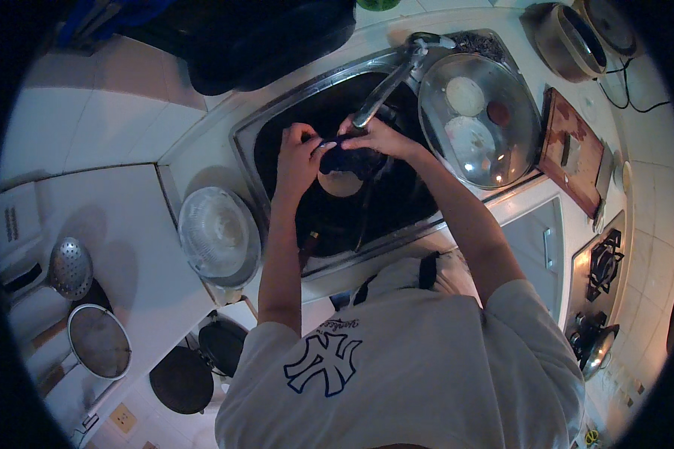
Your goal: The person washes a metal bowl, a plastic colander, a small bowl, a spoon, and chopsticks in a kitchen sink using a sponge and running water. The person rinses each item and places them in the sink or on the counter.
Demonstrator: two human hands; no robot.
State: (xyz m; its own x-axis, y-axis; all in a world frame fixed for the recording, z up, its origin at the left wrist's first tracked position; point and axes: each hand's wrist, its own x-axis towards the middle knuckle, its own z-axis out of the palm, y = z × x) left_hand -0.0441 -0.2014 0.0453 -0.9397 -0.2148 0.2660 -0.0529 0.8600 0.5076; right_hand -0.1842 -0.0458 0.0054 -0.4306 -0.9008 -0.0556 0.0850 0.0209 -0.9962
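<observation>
Above the dark sink basin (404, 196), my left hand (299, 160) and my right hand (381, 137) face each other. Between them they pinch a dark, limp-looking item (345, 161); its material is too dark to tell. The fingertips of both hands meet its upper edge, and it hangs down from there. The tip of the metal faucet (383, 95) reaches over my right hand. Beneath the item, partly covered by it, a pale round thing (340, 185) shows in the basin. A small item with a reddish-brown part (310, 242) lies lower in the basin, mostly lost in shadow.
Right of the faucet, a wide shiny bowl (518, 163) holds pale round pieces and a reddish one. Beyond it are a wooden cutting board (567, 168), a pot (564, 47) and a gas burner (604, 264). A clear plastic bowl (218, 233) stands left of the sink.
</observation>
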